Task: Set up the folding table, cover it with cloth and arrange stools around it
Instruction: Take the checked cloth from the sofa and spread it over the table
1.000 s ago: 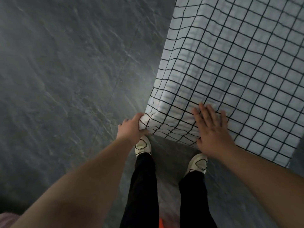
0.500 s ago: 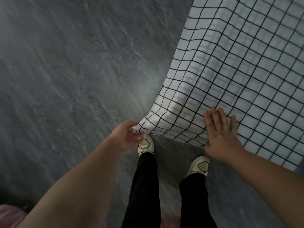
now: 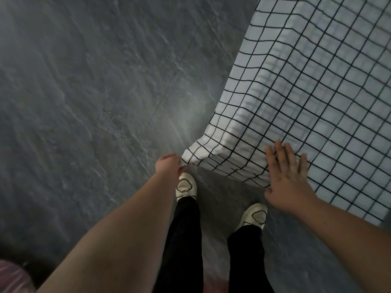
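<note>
Head view, looking down. The left hand (image 3: 169, 167) is closed, its fingers (image 3: 179, 167) pinching the near corner of the cloth (image 3: 306, 98), a white sheet printed with a black grid. From that pinch the cloth runs away to the right of and beyond the fingers, its corner drawn out into a point and held off the floor (image 3: 84, 102). The right hand (image 3: 288, 178) lies palm down on the cloth, well to the right of the pinched corner; its fingers (image 3: 282, 154) are straight, slightly spread and flat on the fabric, gripping nothing, while the thumb reaches the cloth's near hem. Between the two hands the hem sags in a shallow curve. Beyond the right fingers the cloth lies spread out flat; to their left it breaks over an edge and hangs down. The counter beneath is hidden by the cloth, and only that edge shows as a fold line. Just below the left fingers is the left shoe (image 3: 186, 185), pale with dark trim; the right shoe (image 3: 254, 216) lies below the right hand's wrist. Black trousers (image 3: 184, 240) run down from both shoes. The floor is dark grey stone tile with a thin joint line running diagonally to the left of the cloth. A pink object (image 3: 12, 278) in the lower left corner is too blurred to identify.
</note>
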